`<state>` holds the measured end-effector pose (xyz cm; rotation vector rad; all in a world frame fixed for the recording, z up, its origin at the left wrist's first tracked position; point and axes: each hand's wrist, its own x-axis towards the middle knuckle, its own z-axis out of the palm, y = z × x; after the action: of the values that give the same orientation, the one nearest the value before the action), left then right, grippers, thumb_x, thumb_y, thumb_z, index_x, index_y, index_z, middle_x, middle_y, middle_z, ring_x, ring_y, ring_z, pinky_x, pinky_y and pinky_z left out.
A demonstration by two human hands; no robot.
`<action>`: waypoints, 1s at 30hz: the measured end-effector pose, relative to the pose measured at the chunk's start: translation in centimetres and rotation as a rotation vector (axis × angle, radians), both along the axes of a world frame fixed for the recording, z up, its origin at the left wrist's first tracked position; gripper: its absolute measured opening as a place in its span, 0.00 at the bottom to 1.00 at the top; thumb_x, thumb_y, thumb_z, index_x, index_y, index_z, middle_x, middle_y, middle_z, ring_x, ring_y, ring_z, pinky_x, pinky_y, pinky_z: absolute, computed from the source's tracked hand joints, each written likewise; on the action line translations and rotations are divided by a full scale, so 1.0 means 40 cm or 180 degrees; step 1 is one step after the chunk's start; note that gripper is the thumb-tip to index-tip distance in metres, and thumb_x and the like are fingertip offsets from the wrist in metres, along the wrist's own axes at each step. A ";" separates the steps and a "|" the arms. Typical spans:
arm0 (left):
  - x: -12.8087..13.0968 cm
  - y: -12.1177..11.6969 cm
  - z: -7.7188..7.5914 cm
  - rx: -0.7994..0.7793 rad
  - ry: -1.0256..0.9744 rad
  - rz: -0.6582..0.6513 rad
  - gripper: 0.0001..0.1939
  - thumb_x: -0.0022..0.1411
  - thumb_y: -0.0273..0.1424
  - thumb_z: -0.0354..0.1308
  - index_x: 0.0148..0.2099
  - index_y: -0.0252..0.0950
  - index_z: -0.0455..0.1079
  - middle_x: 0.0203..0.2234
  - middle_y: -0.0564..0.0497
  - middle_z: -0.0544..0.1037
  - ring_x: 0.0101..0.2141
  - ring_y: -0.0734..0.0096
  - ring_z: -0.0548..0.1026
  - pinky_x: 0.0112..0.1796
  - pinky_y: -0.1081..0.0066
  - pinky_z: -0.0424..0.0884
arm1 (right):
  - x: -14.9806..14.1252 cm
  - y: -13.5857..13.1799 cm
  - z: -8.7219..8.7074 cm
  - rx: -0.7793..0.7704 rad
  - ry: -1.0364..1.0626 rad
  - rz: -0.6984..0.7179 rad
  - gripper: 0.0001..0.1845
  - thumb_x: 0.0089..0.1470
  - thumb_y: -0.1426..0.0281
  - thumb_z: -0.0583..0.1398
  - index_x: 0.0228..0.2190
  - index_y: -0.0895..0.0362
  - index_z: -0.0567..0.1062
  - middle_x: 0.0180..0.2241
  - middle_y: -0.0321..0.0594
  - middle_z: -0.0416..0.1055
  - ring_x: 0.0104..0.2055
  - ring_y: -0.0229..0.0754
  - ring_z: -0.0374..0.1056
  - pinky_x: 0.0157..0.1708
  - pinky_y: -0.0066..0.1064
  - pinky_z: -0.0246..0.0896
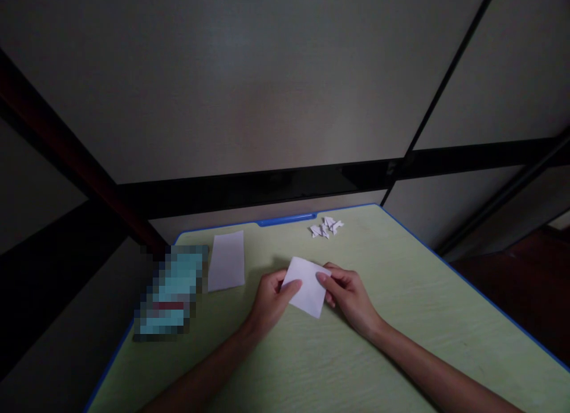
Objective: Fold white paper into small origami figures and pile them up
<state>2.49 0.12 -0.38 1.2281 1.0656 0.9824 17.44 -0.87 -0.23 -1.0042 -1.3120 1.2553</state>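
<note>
A small white sheet of paper (pixel 307 291), roughly square, is held up between my two hands above the table. My left hand (pixel 272 297) pinches its left edge, thumb on top and fingers tucked behind. On the opposite side, my right hand (pixel 350 294) grips the right corner, its thumb pressed on the upper face. The fingers under the sheet are partly hidden. Beyond my hands lies a little cluster of folded white paper pieces (pixel 327 227). Left of my left hand, a larger white stack or sheet of paper (pixel 227 261) rests flat.
The pale green table (pixel 401 282) has a blue edge and a blue handle or groove strip (pixel 287 220) at its far side. A blurred-out teal object (pixel 173 291) lies at the left edge. Cabinet panels (pixel 267 92) stand directly behind the table.
</note>
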 end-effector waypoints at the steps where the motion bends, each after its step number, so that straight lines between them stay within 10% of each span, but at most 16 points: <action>1: 0.001 -0.002 -0.001 0.0170 0.0177 0.0083 0.09 0.47 0.32 0.54 0.26 0.29 0.68 0.17 0.52 0.70 0.20 0.74 0.66 0.21 0.76 0.60 | -0.003 -0.001 0.001 -0.0025 -0.0013 0.0007 0.18 0.46 0.64 0.55 0.13 0.61 0.65 0.16 0.31 0.53 0.15 0.28 0.50 0.14 0.22 0.42; 6: 0.005 -0.024 0.003 0.1086 0.0906 0.0115 0.14 0.55 0.31 0.45 0.39 0.32 0.69 0.31 0.48 0.75 0.34 0.66 0.70 0.36 0.70 0.64 | -0.011 -0.001 0.000 -0.0071 -0.0024 0.0044 0.18 0.43 0.62 0.57 0.12 0.61 0.67 0.15 0.32 0.57 0.16 0.29 0.54 0.16 0.22 0.50; 10: 0.009 -0.045 0.009 0.1443 0.1228 -0.0155 0.22 0.58 0.30 0.41 0.55 0.37 0.51 0.49 0.48 0.64 0.46 0.66 0.63 0.46 0.70 0.57 | -0.016 -0.001 0.002 -0.0091 0.0074 0.0217 0.12 0.40 0.64 0.60 0.17 0.60 0.70 0.17 0.32 0.62 0.18 0.30 0.58 0.18 0.22 0.56; 21: 0.019 -0.074 0.027 0.2095 0.2777 -0.0369 0.27 0.58 0.34 0.39 0.59 0.38 0.36 0.42 0.43 0.65 0.41 0.61 0.63 0.41 0.62 0.58 | -0.017 -0.005 0.001 -0.0251 0.0527 0.0443 0.16 0.33 0.66 0.64 0.27 0.61 0.72 0.18 0.32 0.67 0.18 0.31 0.61 0.20 0.23 0.59; 30: 0.027 -0.052 0.022 0.1274 0.1021 -0.0291 0.20 0.58 0.31 0.41 0.53 0.38 0.56 0.38 0.46 0.69 0.39 0.67 0.66 0.39 0.70 0.61 | -0.008 0.005 -0.016 -0.0429 0.1029 0.0336 0.20 0.36 0.70 0.63 0.37 0.57 0.71 0.18 0.31 0.65 0.16 0.26 0.56 0.16 0.18 0.52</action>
<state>3.57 -1.94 0.50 1.7933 1.0756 0.9767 17.10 -0.66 -0.85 -0.7910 -1.0509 1.5322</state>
